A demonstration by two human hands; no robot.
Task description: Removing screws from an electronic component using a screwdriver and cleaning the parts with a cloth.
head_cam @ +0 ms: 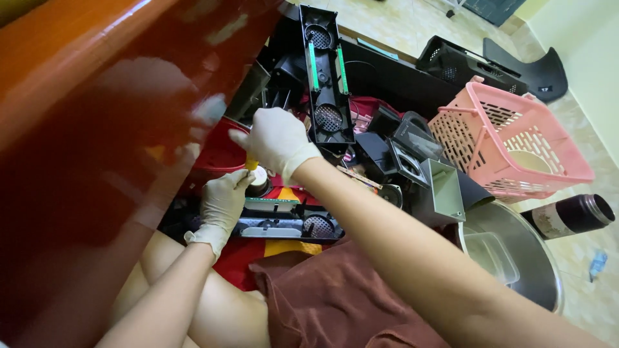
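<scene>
A glossy reddish-brown wooden panel fills the whole left of the frame, and I sit close against it on the tiled floor, so the parts crowd into the middle where I can reach them. At lower right a round steel basin holds a clear plastic tub, and above it a pink slotted plastic basket stands tilted, probably for sorted pieces. A long black plastic speaker frame with green strips leans upright at top centre, out of my way. A second flat black plastic frame with round grilles lies at centre, just above my lap, and my left hand, in a white glove, presses on its near end, seemingly to steady it. My right hand, also gloved, is closed around a yellow-handled tool held point-down over that frame; its tip is hidden. At the right edge a dark cylindrical bottle lies on its side, its pale label a rectangular band around the middle.
</scene>
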